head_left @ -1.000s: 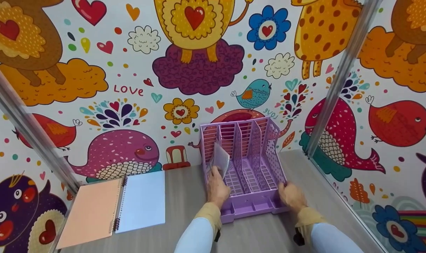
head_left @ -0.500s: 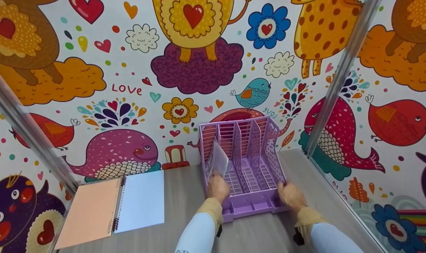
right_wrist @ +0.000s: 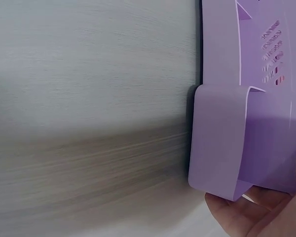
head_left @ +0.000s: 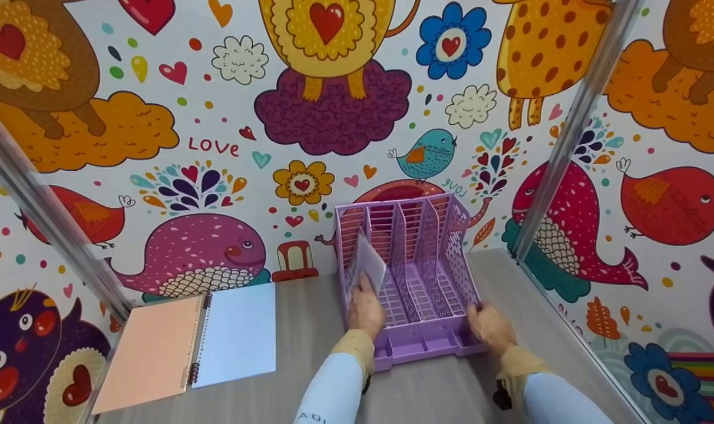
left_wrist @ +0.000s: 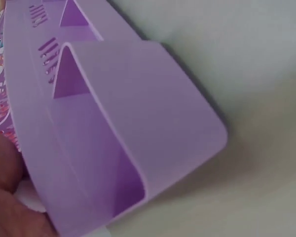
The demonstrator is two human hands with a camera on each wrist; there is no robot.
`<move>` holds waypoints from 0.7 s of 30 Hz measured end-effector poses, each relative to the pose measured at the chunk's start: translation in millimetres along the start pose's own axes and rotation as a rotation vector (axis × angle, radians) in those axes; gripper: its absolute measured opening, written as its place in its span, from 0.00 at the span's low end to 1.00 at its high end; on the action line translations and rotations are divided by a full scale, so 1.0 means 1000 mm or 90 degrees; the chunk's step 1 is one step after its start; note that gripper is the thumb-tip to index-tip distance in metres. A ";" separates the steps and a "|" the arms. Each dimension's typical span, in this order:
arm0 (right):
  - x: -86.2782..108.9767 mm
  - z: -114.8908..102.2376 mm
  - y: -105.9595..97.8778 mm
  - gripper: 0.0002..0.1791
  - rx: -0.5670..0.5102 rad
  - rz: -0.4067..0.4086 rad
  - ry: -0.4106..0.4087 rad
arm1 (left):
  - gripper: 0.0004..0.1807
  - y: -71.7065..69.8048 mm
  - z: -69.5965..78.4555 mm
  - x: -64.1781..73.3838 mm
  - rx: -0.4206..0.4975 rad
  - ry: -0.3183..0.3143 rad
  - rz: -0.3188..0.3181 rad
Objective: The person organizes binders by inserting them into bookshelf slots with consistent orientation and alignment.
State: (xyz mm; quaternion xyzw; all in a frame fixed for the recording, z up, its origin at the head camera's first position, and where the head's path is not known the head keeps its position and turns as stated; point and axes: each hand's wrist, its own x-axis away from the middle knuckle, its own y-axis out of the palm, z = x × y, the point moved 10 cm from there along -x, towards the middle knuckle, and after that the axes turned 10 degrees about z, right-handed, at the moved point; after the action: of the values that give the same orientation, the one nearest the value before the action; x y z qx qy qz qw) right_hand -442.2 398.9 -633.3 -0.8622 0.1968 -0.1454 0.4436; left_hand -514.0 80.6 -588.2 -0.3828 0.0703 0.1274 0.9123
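Observation:
A purple file rack [head_left: 419, 347] with upright dividers stands against the wall in the head view. In its leftmost slot leans a thin white booklet [head_left: 370, 265]. My left hand [head_left: 367, 312] reaches over the rack's front, its fingers extended against the booklet's face; the thumb is hidden. At the rack's right front corner, my right hand [head_left: 491, 325] grips the edge. The right wrist view shows fingers [right_wrist: 232, 212] curled round the end of the front tray [right_wrist: 217, 143]. Part of my left hand [left_wrist: 10, 192] shows beside the tray's other end [left_wrist: 138, 98] in the left wrist view.
An orange notebook [head_left: 151, 353] and a pale blue notebook [head_left: 237, 335], both spiral-bound, lie side by side at the table's left. Behind the grey table [head_left: 310, 330] rises a wall [head_left: 321, 135] printed with cartoon animals. Metal posts [head_left: 569, 135] stand at both corners.
My left fingers have shifted from the booklet's lower edge up and forward onto its face. The booklet stays in the leftmost slot. My right hand keeps its grip on the rack's corner.

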 end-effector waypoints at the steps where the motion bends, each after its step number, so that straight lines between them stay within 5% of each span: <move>1: 0.000 0.001 0.000 0.38 -0.005 -0.004 0.005 | 0.49 -0.001 0.001 -0.001 -0.009 0.003 0.001; 5: -0.002 0.004 -0.002 0.38 -0.011 -0.021 0.016 | 0.41 -0.008 0.006 -0.005 -0.065 0.041 0.014; 10: -0.005 0.000 -0.008 0.35 -0.012 -0.026 -0.003 | 0.09 -0.021 0.011 -0.008 -0.126 0.102 0.067; 13: -0.006 -0.001 -0.009 0.34 -0.016 -0.031 -0.002 | 0.10 -0.027 0.011 -0.010 -0.116 0.105 0.080; 17: -0.005 -0.001 -0.008 0.34 -0.014 -0.037 0.005 | 0.07 -0.026 0.008 -0.015 -0.100 0.104 0.056; 19: -0.007 0.001 -0.007 0.35 -0.019 -0.037 0.002 | 0.01 -0.024 0.008 -0.016 -0.096 0.108 0.026; 21: -0.012 0.005 -0.005 0.35 -0.023 -0.034 -0.002 | 0.06 -0.019 0.008 -0.015 -0.100 0.111 -0.022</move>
State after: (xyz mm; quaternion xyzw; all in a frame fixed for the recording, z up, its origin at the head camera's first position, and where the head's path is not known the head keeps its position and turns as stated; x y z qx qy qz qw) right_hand -449.5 410.3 -633.1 -0.8752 0.1759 -0.1522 0.4242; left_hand -522.6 70.4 -566.1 -0.4642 0.1325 0.0832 0.8718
